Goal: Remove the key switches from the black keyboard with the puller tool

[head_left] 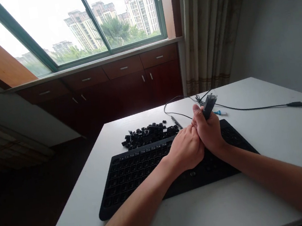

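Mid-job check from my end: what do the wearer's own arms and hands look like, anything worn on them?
The slender left forearm and right forearm are bare, with no sleeves in view. The left hand and right hand are ungloved. No watch or bracelet shows; some fingers are hidden.

The keyboard (144,164) and heaped small pieces (148,135) are black, the table (284,139) white, the cabinet (125,92) dark reddish-brown, the window frame (20,34) green.
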Demonstrator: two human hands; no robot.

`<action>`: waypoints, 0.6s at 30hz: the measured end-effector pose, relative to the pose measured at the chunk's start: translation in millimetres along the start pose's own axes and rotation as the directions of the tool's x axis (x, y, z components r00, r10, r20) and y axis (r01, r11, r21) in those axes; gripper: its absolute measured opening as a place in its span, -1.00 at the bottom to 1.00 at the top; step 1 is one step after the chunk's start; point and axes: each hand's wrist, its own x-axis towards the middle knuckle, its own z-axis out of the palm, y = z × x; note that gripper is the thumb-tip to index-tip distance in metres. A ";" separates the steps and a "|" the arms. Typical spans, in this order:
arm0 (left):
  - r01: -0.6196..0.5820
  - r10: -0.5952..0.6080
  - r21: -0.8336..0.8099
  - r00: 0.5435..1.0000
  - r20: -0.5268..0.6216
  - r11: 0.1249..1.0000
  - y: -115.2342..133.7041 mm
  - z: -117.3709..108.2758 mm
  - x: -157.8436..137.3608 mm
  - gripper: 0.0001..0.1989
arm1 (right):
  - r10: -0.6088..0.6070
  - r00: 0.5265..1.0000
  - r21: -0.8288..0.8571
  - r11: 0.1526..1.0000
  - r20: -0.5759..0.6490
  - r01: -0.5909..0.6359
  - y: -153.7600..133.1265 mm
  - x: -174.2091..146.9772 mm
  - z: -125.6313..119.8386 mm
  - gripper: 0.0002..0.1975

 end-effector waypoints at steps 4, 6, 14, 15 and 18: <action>-0.005 0.005 0.057 1.000 -0.002 0.998 -0.6 2.1 -3.2 -0.57 | 0.029 1.000 0.058 0.998 -0.005 -0.028 0.0 1.5 1.7 -0.48; -0.009 0.009 0.059 1.000 -0.002 0.998 -1.3 2.7 -3.6 -0.57 | 0.036 0.999 0.091 0.995 -0.005 -0.036 -1.0 1.7 2.2 -0.48; -0.051 0.048 -0.083 0.998 -0.039 0.995 -5.3 4.3 -1.7 -0.64 | -0.129 0.983 -0.006 0.991 0.127 0.131 -9.3 -3.0 1.3 -0.53; -0.043 0.039 -0.093 0.998 -0.044 0.995 -5.4 4.4 -1.7 -0.64 | -0.116 0.985 0.002 0.993 0.125 0.116 -10.0 -2.5 1.6 -0.52; 0.025 -0.029 -0.116 0.999 -0.036 0.993 -3.8 4.0 -2.0 -0.68 | -0.041 0.998 0.101 0.994 0.037 0.037 -11.6 1.5 2.7 -0.49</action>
